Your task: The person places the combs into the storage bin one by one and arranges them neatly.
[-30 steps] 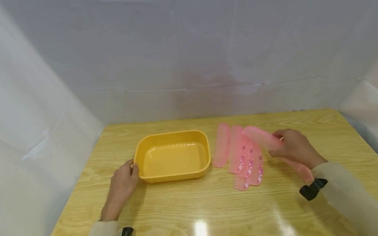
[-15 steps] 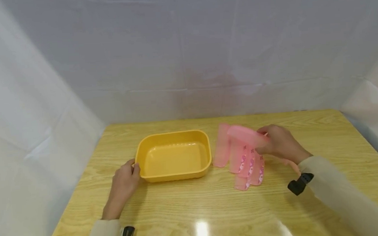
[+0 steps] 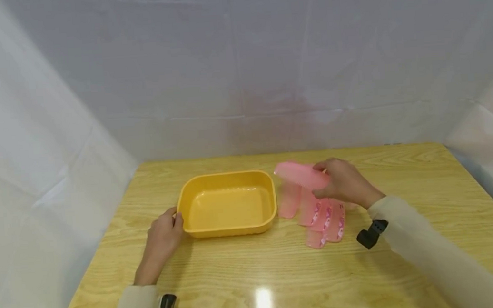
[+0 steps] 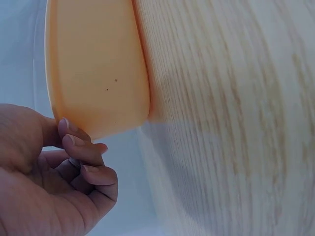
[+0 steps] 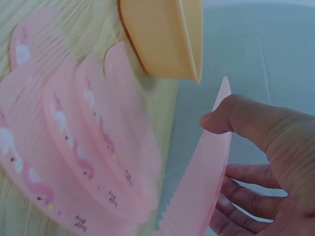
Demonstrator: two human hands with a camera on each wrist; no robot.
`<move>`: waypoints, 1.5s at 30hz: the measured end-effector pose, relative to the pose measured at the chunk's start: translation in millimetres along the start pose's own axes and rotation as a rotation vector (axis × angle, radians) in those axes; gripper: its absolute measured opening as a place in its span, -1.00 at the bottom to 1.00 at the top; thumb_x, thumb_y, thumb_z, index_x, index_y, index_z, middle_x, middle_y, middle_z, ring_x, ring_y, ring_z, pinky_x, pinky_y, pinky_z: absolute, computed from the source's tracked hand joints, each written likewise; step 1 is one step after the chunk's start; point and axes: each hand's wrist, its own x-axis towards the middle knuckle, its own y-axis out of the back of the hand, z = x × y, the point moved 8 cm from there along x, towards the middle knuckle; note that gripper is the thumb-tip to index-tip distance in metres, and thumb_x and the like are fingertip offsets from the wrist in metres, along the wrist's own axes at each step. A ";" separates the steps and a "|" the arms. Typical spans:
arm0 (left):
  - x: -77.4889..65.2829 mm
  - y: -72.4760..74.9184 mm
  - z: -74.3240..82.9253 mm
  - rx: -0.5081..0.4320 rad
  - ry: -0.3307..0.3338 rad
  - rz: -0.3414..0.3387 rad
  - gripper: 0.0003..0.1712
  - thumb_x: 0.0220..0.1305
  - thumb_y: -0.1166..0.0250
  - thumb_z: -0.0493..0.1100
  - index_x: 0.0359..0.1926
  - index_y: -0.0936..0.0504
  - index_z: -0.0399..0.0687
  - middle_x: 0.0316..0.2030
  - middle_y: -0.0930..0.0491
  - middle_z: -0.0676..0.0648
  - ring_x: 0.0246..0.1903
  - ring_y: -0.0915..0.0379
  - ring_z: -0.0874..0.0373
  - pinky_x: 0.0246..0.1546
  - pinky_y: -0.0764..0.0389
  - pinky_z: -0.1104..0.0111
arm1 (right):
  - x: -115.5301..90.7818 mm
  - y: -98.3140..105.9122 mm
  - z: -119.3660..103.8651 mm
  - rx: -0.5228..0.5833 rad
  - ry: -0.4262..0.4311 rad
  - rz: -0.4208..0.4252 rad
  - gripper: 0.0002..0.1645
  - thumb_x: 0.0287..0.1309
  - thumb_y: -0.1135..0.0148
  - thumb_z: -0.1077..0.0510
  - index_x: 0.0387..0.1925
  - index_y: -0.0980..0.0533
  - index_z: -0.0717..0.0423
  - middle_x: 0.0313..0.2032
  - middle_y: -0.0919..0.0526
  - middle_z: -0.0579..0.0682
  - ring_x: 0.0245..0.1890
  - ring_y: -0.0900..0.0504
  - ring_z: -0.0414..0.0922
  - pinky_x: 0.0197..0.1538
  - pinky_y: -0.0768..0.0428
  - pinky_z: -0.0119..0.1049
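Between the thumb and fingers of my right hand [image 3: 345, 183] is a pink comb [image 3: 299, 174], raised above other combs and tilted, its far end near the basin's right rim. In the right wrist view the comb [image 5: 199, 182] shows its teeth along one edge. Several pink combs [image 3: 330, 219] with a printed pattern lie overlapping on the table under and beside that hand. My left hand [image 3: 162, 241] pinches the left rim of a yellow plastic basin [image 3: 230, 232], which has nothing inside. The left wrist view shows thumb and fingertips [image 4: 74, 140] at the basin's corner.
A wood-grain table [image 3: 229, 274] carries everything. White sheeting [image 3: 241, 78] hangs behind it and on both sides. The combs lie close to the basin's right side. Black wrist devices [image 3: 370, 235] sit at both cuffs.
My right hand has carried the held comb leftward over the other combs, toward the basin. My left hand and the basin have stayed nearly still.
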 end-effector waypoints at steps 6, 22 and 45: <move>-1.0 -0.5 0.3 -0.002 -0.002 0.003 -0.50 0.56 0.11 -0.21 0.31 -0.36 -0.53 -0.58 -0.43 -0.09 -0.64 -0.30 0.10 -0.58 -0.36 0.27 | 10.4 -3.4 -17.5 0.001 0.021 -0.017 -0.23 -0.07 -0.56 0.12 0.18 -0.53 0.39 0.06 -0.63 0.28 0.07 -0.58 0.19 0.07 -0.56 0.10; 0.8 -3.6 1.7 -0.001 0.028 0.022 -0.51 0.55 0.10 -0.21 0.29 -0.40 -0.50 -0.60 -0.38 -0.08 -0.62 -0.27 0.10 -0.56 -0.34 0.27 | 42.0 -19.7 -79.0 0.007 0.196 -0.050 -0.29 -0.10 -0.48 0.13 0.13 -0.56 0.38 0.06 -0.65 0.25 0.06 -0.61 0.17 0.13 -0.56 0.05; 2.1 -3.7 4.2 0.041 0.019 0.067 -0.76 0.48 0.08 -0.26 -0.22 -0.49 -0.30 -0.61 -0.30 -0.08 -0.62 -0.25 0.07 -0.57 -0.30 0.25 | 69.3 -77.5 -130.4 -0.019 0.267 -0.192 -0.30 -0.04 -0.51 0.14 0.17 -0.55 0.32 0.11 -0.63 0.17 0.10 -0.58 0.06 0.16 -0.54 -0.09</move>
